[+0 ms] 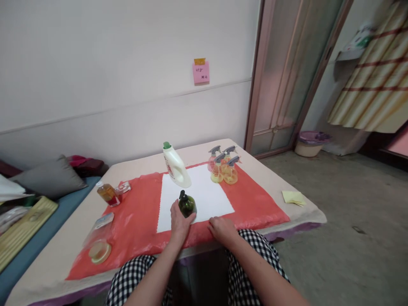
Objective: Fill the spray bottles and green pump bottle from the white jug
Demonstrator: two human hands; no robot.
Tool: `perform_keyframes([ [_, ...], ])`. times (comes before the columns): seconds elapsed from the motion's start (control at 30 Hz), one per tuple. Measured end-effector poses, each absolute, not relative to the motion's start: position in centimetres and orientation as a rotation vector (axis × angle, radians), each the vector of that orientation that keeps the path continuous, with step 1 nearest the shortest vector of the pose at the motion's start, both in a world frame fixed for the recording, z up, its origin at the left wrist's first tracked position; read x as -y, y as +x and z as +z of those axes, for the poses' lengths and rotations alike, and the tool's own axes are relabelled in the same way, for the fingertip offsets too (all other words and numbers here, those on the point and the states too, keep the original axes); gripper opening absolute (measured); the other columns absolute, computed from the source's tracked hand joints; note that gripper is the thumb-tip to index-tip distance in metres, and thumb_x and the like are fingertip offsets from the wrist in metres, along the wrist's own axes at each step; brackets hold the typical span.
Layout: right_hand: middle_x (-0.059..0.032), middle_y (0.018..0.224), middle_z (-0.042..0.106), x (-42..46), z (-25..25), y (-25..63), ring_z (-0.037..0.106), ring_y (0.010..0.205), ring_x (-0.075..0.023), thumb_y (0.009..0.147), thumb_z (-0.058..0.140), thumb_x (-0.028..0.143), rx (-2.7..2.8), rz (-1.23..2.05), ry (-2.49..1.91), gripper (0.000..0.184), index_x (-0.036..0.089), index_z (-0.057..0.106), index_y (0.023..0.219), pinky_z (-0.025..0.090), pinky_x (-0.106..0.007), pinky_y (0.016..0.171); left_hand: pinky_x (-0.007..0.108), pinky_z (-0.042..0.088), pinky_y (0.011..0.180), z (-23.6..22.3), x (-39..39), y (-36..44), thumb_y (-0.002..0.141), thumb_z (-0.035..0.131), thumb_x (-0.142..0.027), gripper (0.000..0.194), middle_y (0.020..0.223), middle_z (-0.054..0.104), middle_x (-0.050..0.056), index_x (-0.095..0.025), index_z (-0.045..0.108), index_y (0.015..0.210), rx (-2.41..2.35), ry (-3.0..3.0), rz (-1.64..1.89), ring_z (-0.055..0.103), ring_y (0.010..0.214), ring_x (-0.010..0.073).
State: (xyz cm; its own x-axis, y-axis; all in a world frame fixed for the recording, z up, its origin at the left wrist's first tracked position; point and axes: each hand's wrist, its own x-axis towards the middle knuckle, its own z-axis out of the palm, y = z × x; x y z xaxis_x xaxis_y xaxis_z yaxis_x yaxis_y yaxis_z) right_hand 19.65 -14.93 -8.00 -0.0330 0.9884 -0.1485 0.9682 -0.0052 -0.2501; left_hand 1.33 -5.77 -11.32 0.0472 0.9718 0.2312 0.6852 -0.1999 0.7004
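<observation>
A dark green pump bottle (187,206) with a black pump head stands on the white sheet (207,191) near the table's front. My left hand (180,221) is closed around its near side, thumb on the right and fingers on the left. My right hand (223,229) rests at the front edge of the red cloth (140,216), its fingers curled in and nothing visible in them. Behind the pump bottle, a white detergent jug (176,166) with a green cap sits on the sheet. Several clear spray bottles (230,173) with grey trigger heads are grouped at the sheet's far right corner.
At the left are an amber bottle (108,194), a small packet (123,187), a clear plastic bag (101,225) and a round tape roll (100,252). Yellow sticky notes (293,197) lie at the right edge of the table. A pink note (200,73) hangs on the wall.
</observation>
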Motion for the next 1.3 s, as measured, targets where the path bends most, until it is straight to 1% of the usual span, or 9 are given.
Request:
perform_keyframes([
  [0.17, -0.0162, 0.104, 0.075, 14.4, -8.3, 19.3, 0.072, 0.098, -0.0289, 0.102, 0.041, 0.025, 2.17, 0.405, -2.105, 0.031, 0.014, 0.07, 0.106, 0.049, -0.034, 0.078, 0.049, 0.03, 0.122, -11.7, 4.7, 2.7, 0.073, 0.076, -0.036, 0.098, 0.151, 0.037, 0.023, -0.012, 0.022, 0.15, -1.693, 1.867, 1.009, 0.033, 0.147, 0.0353],
  [0.4, -0.0156, 0.103, 0.074, 13.5, -8.6, 18.6, 0.072, 0.098, -0.0296, 0.101, 0.039, 0.019, 2.144, 0.418, -2.071, 0.031, 0.015, 0.069, 0.106, 0.049, -0.036, 0.079, 0.046, 0.027, 0.124, -11.1, 3.3, 1.3, 0.06, 0.079, -0.026, 0.103, 0.152, 0.036, 0.018, -0.016, 0.027, 0.148, -1.552, 1.884, 0.926, 0.033, 0.147, 0.034],
  [0.6, -0.0153, 0.103, 0.075, 12.9, -8.2, 18.2, 0.073, 0.098, -0.0298, 0.099, 0.04, 0.018, 2.129, 0.481, -2.052, 0.029, 0.015, 0.068, 0.107, 0.05, -0.036, 0.08, 0.043, 0.034, 0.12, -8.8, 0.9, -1.0, 0.05, 0.085, -0.02, 0.109, 0.152, 0.043, 0.016, -0.018, 0.037, 0.148, -1.272, 1.896, 0.657, 0.044, 0.141, 0.0328],
  [0.7, -0.016, 0.104, 0.075, 12.7, -8.1, 18.3, 0.073, 0.098, -0.0296, 0.099, 0.041, 0.017, 2.123, 0.501, -2.051, 0.029, 0.015, 0.069, 0.107, 0.051, -0.036, 0.08, 0.042, 0.042, 0.114, -7.4, -0.1, -1.6, 0.045, 0.087, -0.017, 0.115, 0.145, 0.054, 0.013, -0.021, 0.039, 0.149, -1.1, 1.887, 0.539, 0.056, 0.131, 0.0304],
  [0.8, -0.0167, 0.103, 0.075, 12.6, -7.9, 18.3, 0.073, 0.097, -0.03, 0.098, 0.041, 0.016, 2.118, 0.504, -2.061, 0.03, 0.014, 0.069, 0.107, 0.051, -0.036, 0.08, 0.041, 0.049, 0.106, -6.6, -0.6, -1.6, 0.049, 0.085, -0.017, 0.107, 0.131, 0.067, 0.007, -0.023, 0.043, 0.147, -1.019, 1.845, 0.477, 0.065, 0.118, 0.0269],
  [0.93, -0.0167, 0.102, 0.075, 12.6, -7.8, 18.4, 0.073, 0.098, -0.0314, 0.097, 0.041, 0.016, 2.114, 0.509, -2.078, 0.029, 0.014, 0.07, 0.106, 0.052, -0.038, 0.079, 0.037, 0.055, 0.098, -6.8, -0.9, -1.2, 0.053, 0.084, -0.017, 0.087, 0.118, 0.074, 0.005, -0.021, 0.052, 0.134, -1.095, 1.805, 0.507, 0.07, 0.109, 0.0254],
  [1.07, -0.0162, 0.103, 0.075, 12.5, -8.1, 18.4, 0.073, 0.098, -0.0311, 0.098, 0.041, 0.016, 2.108, 0.511, -2.093, 0.03, 0.015, 0.069, 0.108, 0.051, -0.037, 0.08, 0.041, 0.054, 0.098, -6.9, -2.6, -1.3, 0.063, 0.085, -0.029, 0.071, 0.118, 0.072, 0.01, -0.018, 0.055, 0.127, -1.419, 1.773, 0.66, 0.068, 0.111, 0.0288],
  [1.2, -0.0152, 0.104, 0.076, 12.2, -8.6, 18.4, 0.073, 0.097, -0.0293, 0.098, 0.042, 0.018, 2.109, 0.508, -2.105, 0.029, 0.016, 0.069, 0.108, 0.05, -0.035, 0.08, 0.048, 0.053, 0.096, -6.8, -5.3, -1.7, 0.073, 0.081, -0.036, 0.072, 0.126, 0.066, 0.019, -0.013, 0.049, 0.133, -1.81, 1.683, 0.782, 0.065, 0.114, 0.0334],
  [1.3, -0.0145, 0.104, 0.076, 12.1, -8.9, 18.4, 0.073, 0.098, -0.0302, 0.098, 0.043, 0.019, 2.115, 0.495, -2.109, 0.028, 0.017, 0.069, 0.108, 0.051, -0.037, 0.08, 0.049, 0.054, 0.094, -7.0, -6.5, -1.8, 0.082, 0.076, -0.042, 0.063, 0.129, 0.063, 0.017, -0.015, 0.052, 0.133, -1.977, 1.641, 0.793, 0.064, 0.114, 0.0304],
])
